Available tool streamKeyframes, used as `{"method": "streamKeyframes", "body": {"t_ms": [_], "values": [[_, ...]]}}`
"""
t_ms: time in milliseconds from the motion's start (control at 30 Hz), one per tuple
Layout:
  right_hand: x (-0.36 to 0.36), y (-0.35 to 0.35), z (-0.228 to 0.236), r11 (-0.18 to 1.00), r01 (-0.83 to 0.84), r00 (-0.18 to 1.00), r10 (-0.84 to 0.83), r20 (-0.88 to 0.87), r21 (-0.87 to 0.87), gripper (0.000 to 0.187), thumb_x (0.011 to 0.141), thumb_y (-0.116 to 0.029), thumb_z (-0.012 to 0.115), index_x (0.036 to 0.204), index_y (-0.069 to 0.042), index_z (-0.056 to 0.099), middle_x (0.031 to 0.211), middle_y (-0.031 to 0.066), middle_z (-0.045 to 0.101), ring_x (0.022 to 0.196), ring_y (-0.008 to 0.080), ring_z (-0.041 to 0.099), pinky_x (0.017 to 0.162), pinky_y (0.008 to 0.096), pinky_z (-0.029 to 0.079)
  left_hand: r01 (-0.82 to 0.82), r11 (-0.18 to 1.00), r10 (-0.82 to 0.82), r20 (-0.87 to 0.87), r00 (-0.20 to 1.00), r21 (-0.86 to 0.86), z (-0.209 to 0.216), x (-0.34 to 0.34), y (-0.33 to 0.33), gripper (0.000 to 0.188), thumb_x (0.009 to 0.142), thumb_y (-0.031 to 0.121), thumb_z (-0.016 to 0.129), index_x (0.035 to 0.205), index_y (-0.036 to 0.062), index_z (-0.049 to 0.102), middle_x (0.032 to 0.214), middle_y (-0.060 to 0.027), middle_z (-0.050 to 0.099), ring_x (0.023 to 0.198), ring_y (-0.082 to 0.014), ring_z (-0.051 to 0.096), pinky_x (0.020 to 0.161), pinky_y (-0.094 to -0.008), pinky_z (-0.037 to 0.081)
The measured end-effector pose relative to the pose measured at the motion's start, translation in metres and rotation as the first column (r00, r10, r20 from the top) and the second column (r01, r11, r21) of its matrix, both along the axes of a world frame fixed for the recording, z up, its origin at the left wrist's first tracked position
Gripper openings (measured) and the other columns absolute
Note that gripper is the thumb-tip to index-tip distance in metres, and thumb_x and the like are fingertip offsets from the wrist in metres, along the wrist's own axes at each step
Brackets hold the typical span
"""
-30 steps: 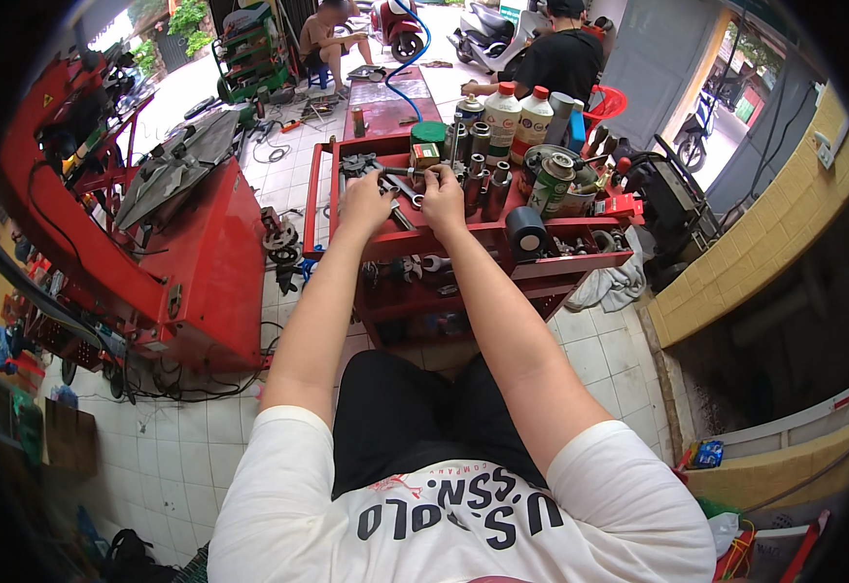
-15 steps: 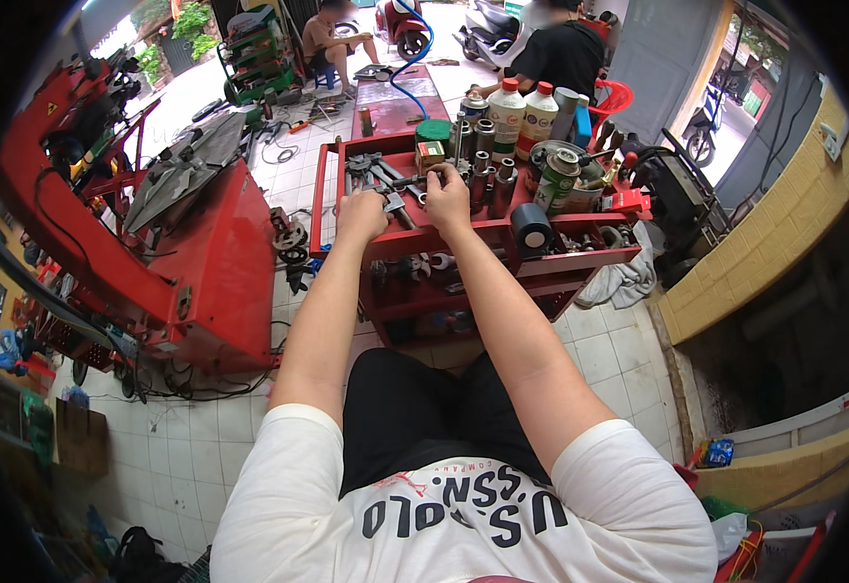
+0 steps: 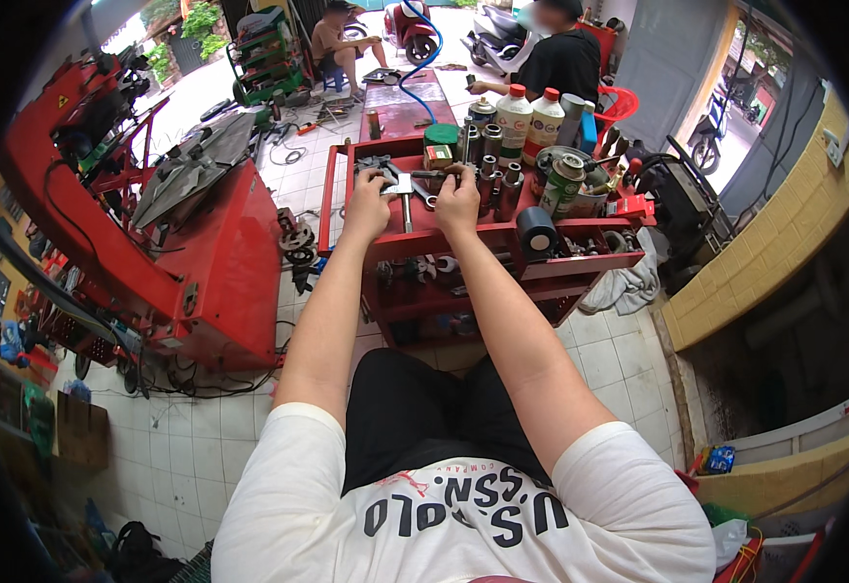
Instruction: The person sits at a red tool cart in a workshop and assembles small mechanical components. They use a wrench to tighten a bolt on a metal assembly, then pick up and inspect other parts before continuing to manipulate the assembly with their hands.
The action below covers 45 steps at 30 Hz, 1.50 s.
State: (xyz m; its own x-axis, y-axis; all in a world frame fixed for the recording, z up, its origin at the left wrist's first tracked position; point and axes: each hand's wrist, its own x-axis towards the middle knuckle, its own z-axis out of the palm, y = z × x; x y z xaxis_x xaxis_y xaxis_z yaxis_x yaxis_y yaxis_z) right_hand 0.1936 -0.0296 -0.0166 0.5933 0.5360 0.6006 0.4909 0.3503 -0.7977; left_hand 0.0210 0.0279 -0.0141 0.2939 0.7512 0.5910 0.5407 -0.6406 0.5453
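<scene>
A T-shaped metal tool (image 3: 406, 200) with a pale block at its top and a slim shaft stands out over the red tool cart's top tray (image 3: 338, 199). My left hand (image 3: 370, 208) is closed, its fingertips at the left end of that block. To its right, my right hand (image 3: 458, 202) has bent fingers pinched beside a dark bar (image 3: 429, 176); what lies within them is hidden. Between the hands is a ring-ended wrench (image 3: 430, 201). Upright metal sockets (image 3: 509, 187) stand just right of my right hand. Beyond are a green-lidded tub (image 3: 441, 137) and a small box (image 3: 438, 156).
White bottles with red caps (image 3: 514, 119), a green spray can (image 3: 564, 185) and a black cylinder (image 3: 536, 231) crowd the cart's right side. A large red machine (image 3: 212, 272) stands left. A person in black (image 3: 553, 68) sits beyond the cart; another person (image 3: 335, 44) sits farther back.
My hands have shifted slightly, the left one up. The T-shaped tool now shows plainly between them, its shaft pointing toward me. The view has tilted a little, and the person in black has moved an arm.
</scene>
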Motion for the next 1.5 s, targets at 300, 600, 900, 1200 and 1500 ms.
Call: {"method": "streamKeyframes", "body": {"t_ms": [300, 600, 900, 1200, 1500], "values": [[-0.004, 0.005, 0.001, 0.999, -0.015, 0.999, 0.016, -0.031, 0.036, 0.02, 0.098, -0.013, 0.053, 0.113, -0.002, 0.06, 0.1, 0.0217, 0.07, 0.095, 0.0406, 0.068, 0.084, 0.0475, 0.051, 0.194, 0.936, 0.038, 0.631, 0.775, -0.295, -0.016, -0.023, 0.045, 0.019, 0.095, 0.007, 0.067, 0.113, 0.0054, 0.073, 0.095, -0.0092, 0.07, 0.092, -0.0224, 0.068, 0.084, -0.0329, 0.053], [-0.005, 0.003, 0.0, 0.999, -0.041, 0.999, 0.041, -0.03, 0.015, 0.018, 0.098, -0.013, 0.053, 0.11, -0.003, 0.062, 0.096, 0.0205, 0.07, 0.09, 0.0392, 0.068, 0.081, 0.0469, 0.051, 0.498, 0.841, 0.165, 0.977, 0.135, -0.211, -0.017, -0.039, 0.052, 0.022, 0.108, 0.008, 0.047, 0.121, 0.0093, 0.065, 0.101, -0.0037, 0.066, 0.081, -0.0138, 0.064, 0.071, -0.0283, 0.054], [-0.014, -0.005, 0.004, 0.981, -0.194, 0.981, 0.194, -0.022, 0.005, 0.015, 0.091, -0.013, 0.069, 0.1, -0.002, 0.065, 0.081, 0.0126, 0.071, 0.074, 0.0245, 0.07, 0.069, 0.0381, 0.053, 0.471, 0.846, 0.205, 0.967, 0.15, -0.252, -0.021, -0.043, 0.058, 0.022, 0.112, 0.019, 0.038, 0.129, 0.0138, 0.051, 0.094, -0.0096, 0.064, 0.073, -0.0232, 0.065, 0.063, -0.0393, 0.06], [-0.029, -0.045, 0.055, 0.939, -0.343, 0.899, 0.329, 0.29, -0.002, 0.014, 0.087, -0.01, 0.075, 0.094, -0.003, 0.064, 0.072, 0.0085, 0.066, 0.061, 0.0177, 0.06, 0.06, 0.0317, 0.048, 0.543, 0.798, 0.282, 0.958, 0.048, -0.262, -0.014, -0.038, 0.051, 0.024, 0.113, 0.028, 0.036, 0.116, 0.0093, 0.05, 0.09, -0.0105, 0.067, 0.069, -0.0226, 0.066, 0.058, -0.0352, 0.056], [-0.037, -0.113, 0.089, 0.839, -0.544, 0.83, 0.543, -0.123, 0.034, 0.013, 0.096, -0.011, 0.071, 0.096, -0.001, 0.063, 0.087, 0.008, 0.071, 0.058, 0.0104, 0.059, 0.053, 0.0271, 0.046, 0.578, 0.815, 0.063, 0.984, -0.168, 0.047, 0.041, -0.028, 0.007, 0.023, 0.111, 0.032, 0.044, 0.127, 0.0152, 0.044, 0.101, -0.0096, 0.058, 0.073, -0.0212, 0.06, 0.061, -0.0361, 0.052]]}}
